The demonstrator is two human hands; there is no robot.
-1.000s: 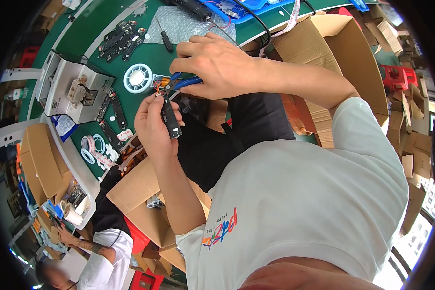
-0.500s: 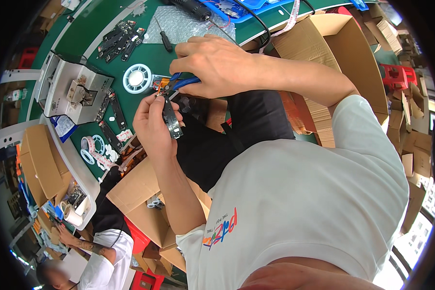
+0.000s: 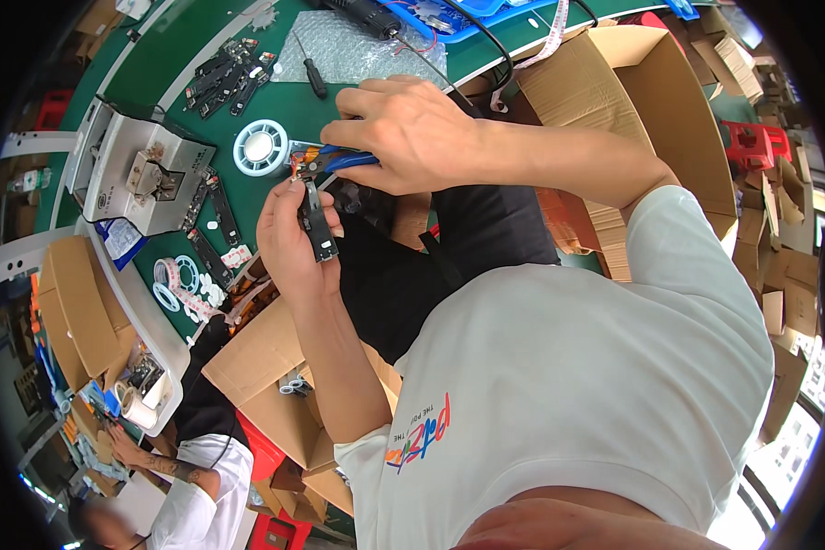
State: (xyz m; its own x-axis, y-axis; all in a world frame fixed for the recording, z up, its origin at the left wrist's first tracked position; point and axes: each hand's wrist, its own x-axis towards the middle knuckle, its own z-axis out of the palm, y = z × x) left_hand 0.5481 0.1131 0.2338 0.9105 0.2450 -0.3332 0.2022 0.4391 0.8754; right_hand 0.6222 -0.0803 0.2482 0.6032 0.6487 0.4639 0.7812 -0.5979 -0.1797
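My left hand [image 3: 285,240] is closed on a slim black circuit module [image 3: 318,226], thumb and fingers gripping its sides. At the module's far end are thin orange and red wires [image 3: 299,163]. My right hand [image 3: 414,130] is wrapped round a pair of blue-handled cutting pliers [image 3: 348,159]. The plier jaws are at the wires, just above the left thumb; whether they bite a wire is too small to tell. Directly beyond the jaws lies a pale round fan-like part [image 3: 259,148] with a white centre.
A grey metal machine [image 3: 147,174] stands at the left, with black modules beside it. More modules [image 3: 225,78] are piled at the back. A screwdriver [image 3: 313,77] lies by bubble wrap [image 3: 367,55]. Cardboard boxes [image 3: 678,110] stand right and lower left. Another person [image 3: 188,495] works nearby.
The plier handles have come closer together. My right hand has dropped slightly, and the module in my left hand has shifted a little and hangs steeper.
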